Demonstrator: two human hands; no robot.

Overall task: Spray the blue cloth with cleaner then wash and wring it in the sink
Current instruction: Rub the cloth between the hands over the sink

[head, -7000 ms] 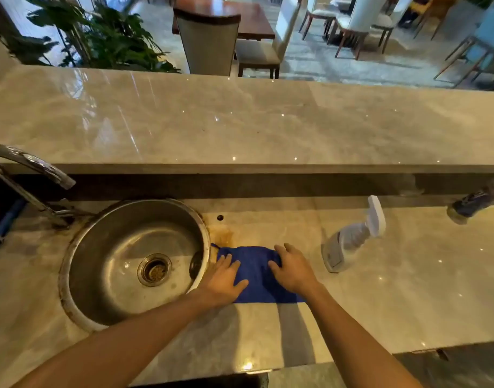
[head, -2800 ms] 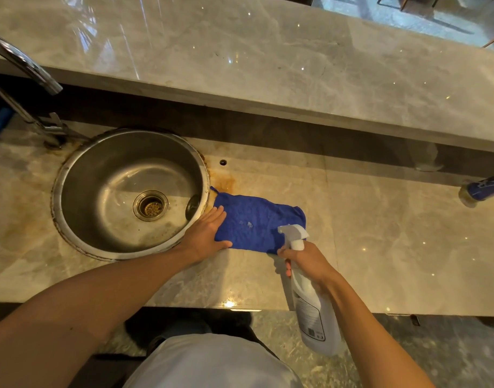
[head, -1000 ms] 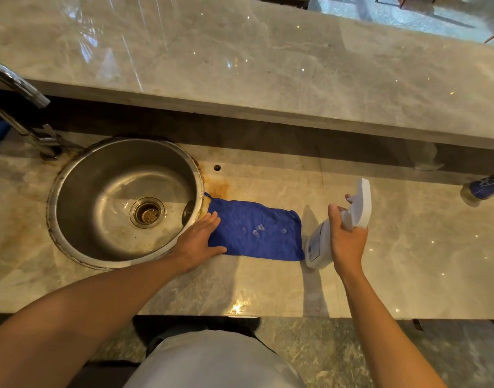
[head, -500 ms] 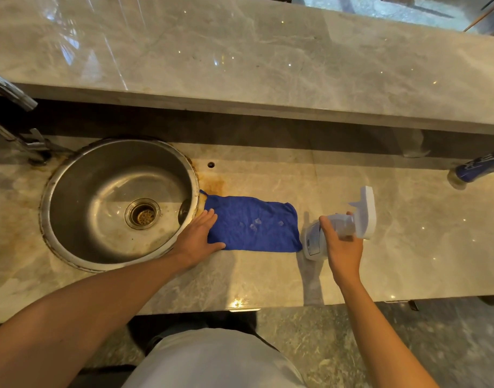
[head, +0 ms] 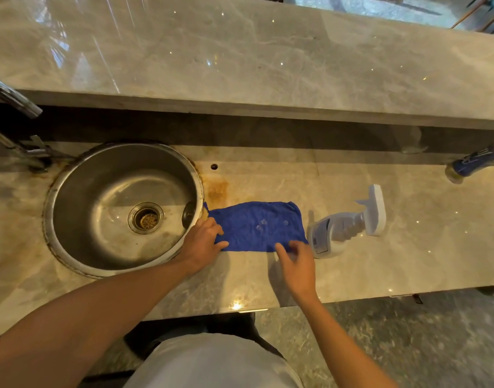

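Observation:
The blue cloth (head: 257, 226) lies flat on the marble counter just right of the round steel sink (head: 72, 191), with small patches of foam on its middle. My left hand (head: 204, 242) presses on the cloth's left end, fingers spread flat. My right hand (head: 296, 263) hovers at the cloth's near right corner, fingers apart and holding nothing. The white spray bottle (head: 343, 226) stands on the counter right of the cloth, free of both hands.
A chrome tap (head: 13, 127) rises at the far left behind the sink. A blue-labelled bottle (head: 472, 163) lies at the far right. A raised marble ledge (head: 268, 57) runs along the back. The counter's front edge is close to my body.
My right hand set the spray bottle down on the counter, let go of it and moved left to the cloth's right end. The left hand stayed on the cloth.

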